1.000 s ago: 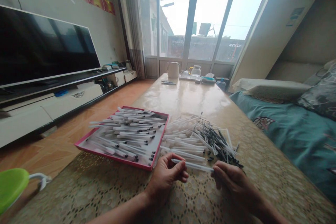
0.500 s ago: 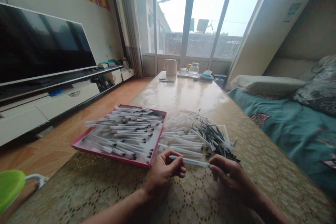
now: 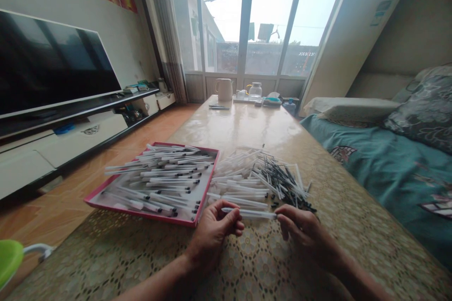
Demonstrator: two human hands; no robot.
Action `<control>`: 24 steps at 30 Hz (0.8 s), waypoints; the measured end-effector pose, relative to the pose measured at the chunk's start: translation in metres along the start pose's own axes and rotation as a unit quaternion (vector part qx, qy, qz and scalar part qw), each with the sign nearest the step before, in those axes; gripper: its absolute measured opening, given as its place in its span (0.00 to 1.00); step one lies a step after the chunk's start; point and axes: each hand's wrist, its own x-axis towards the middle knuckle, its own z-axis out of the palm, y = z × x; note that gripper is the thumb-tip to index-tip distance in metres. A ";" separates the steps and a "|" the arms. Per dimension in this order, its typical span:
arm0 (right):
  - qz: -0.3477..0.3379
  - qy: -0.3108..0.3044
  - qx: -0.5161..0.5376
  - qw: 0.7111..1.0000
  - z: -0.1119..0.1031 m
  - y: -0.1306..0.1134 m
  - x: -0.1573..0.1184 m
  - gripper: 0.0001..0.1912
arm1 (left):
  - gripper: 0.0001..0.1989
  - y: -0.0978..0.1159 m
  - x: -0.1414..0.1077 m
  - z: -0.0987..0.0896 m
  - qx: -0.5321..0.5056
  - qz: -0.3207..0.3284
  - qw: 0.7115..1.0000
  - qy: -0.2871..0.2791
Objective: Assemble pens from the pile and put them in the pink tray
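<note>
A translucent white pen (image 3: pixel 257 215) lies level between my two hands above the patterned table. My left hand (image 3: pixel 221 225) pinches its left end between thumb and forefinger. The fingertips of my right hand (image 3: pixel 300 228) are closed on the dark tip at its right end. Just beyond my hands are loose white pen tubes (image 3: pixel 243 186), a pile of dark thin refills (image 3: pixel 282 176) and small black caps (image 3: pixel 273 204). To the left, a pink-rimmed tray (image 3: pixel 141 218) holds several white pens with black ends.
The long table (image 3: pixel 243 127) carries a beige jug (image 3: pixel 224 89), a glass pot (image 3: pixel 255 90) and a tissue pack (image 3: pixel 271 99) at its far end. A green seat (image 3: pixel 10 258) stands lower left; a teal-covered sofa (image 3: pixel 374 164) is at right.
The whole view has shifted, so table and hands appear slightly farther left. Both hands keep hold of the pen, with little change in their grip.
</note>
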 end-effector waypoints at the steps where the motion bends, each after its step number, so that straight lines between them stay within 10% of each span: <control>1: -0.008 0.002 -0.006 1.000 0.000 0.000 0.000 0.18 | 0.18 0.000 0.001 -0.001 0.001 0.001 1.000 -0.002; 24: -0.008 0.001 0.001 1.000 0.003 0.004 0.001 0.15 | 0.18 0.000 0.000 0.000 0.009 -0.004 1.000 0.007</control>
